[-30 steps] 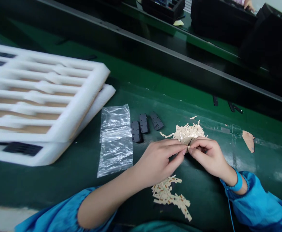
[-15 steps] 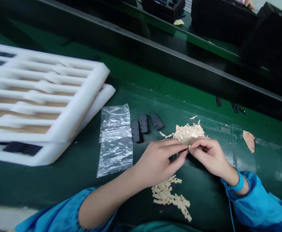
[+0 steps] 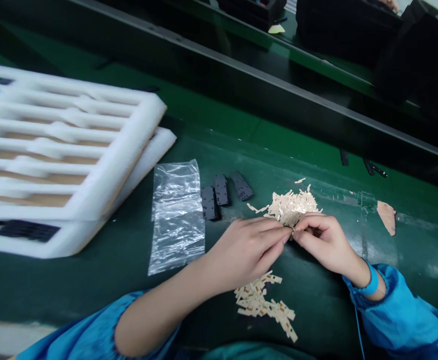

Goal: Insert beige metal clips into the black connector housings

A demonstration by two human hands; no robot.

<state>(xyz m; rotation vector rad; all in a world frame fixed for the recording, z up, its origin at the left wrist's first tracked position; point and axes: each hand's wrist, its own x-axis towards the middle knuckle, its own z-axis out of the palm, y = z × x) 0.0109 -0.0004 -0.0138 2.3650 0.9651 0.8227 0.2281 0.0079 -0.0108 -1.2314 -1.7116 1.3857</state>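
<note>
My left hand and my right hand meet fingertip to fingertip, both pinched on one small cream-coloured piece. Most of that piece is covered by the fingers. Just beyond them lies a heap of thin cream pieces, a few of them strayed to its left. Closer to my body, a second, looser pile of flat cream pieces with brown marks and holes is spread out. A blue band circles my right wrist.
Left of the hands lie a clear plastic bag and black flat parts in small stacks. White foam trays with slots are stacked at the left. A brown scrap lies right; a dark rail crosses behind.
My left fingers have closed further together over the small piece, covering more of it. The right hand stays almost in place. The view has shifted slightly.
</note>
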